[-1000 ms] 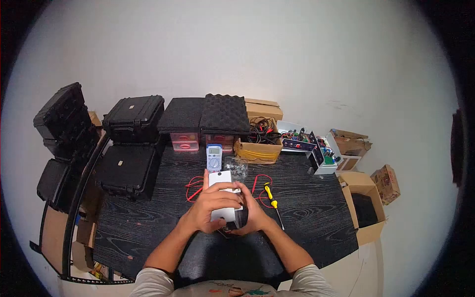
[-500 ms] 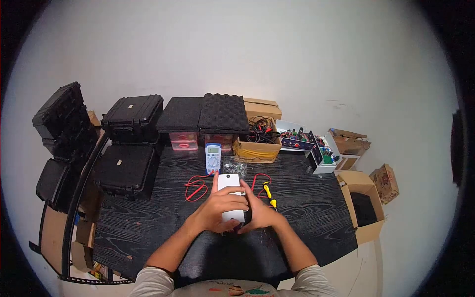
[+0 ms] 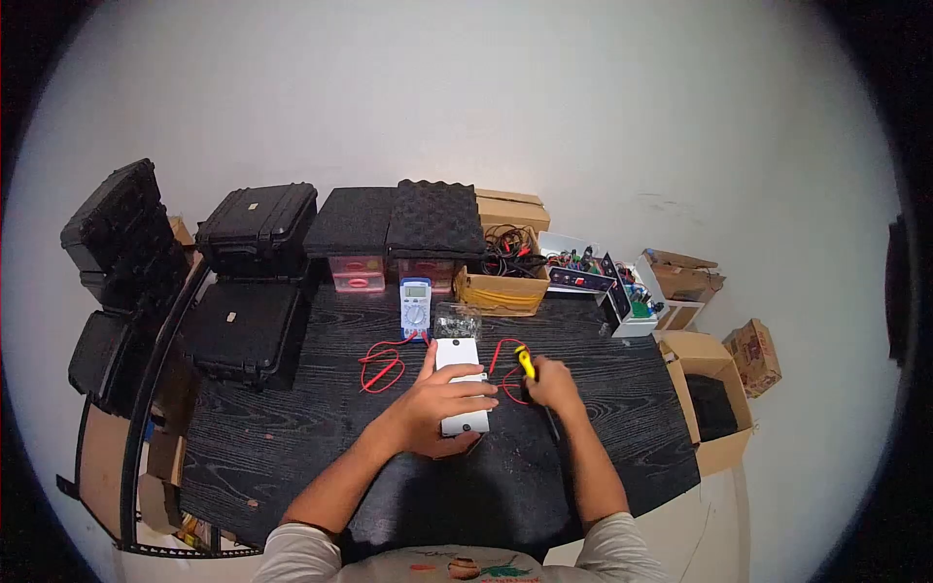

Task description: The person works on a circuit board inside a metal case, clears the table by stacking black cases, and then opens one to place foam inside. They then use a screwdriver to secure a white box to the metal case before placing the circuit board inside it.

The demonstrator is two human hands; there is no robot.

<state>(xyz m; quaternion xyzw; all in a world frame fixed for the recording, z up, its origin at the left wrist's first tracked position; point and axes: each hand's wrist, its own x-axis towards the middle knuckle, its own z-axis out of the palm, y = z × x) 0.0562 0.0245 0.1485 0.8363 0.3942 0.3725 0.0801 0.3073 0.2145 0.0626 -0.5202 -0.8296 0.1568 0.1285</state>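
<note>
My left hand (image 3: 432, 410) is wrapped over a white rectangular box (image 3: 458, 354) that has a dark screw near each end. Its fingers lie across the box's face, hiding the middle. To the right, my right hand (image 3: 555, 385) has its fingers curled round a screwdriver, whose thin shaft (image 3: 555, 426) points down toward me; the handle is mostly hidden. Against those fingers lies a yellow-and-black tool handle (image 3: 525, 360). Just beyond the box are a blue-framed multimeter (image 3: 415, 309) with red leads (image 3: 382, 373) and a clear tray of small parts (image 3: 457, 319).
Black hard cases (image 3: 243, 325) stack at the left. Small drawers (image 3: 359, 273) topped with black foam stand at the back beside a carton of cables (image 3: 503, 291). Opened electronic units (image 3: 634, 306) sit back right, and an open cardboard box (image 3: 724, 449) stands past the table's right edge.
My right hand has left the white box and moved right to the yellow tools, closing on a screwdriver. My left hand stays on the box.
</note>
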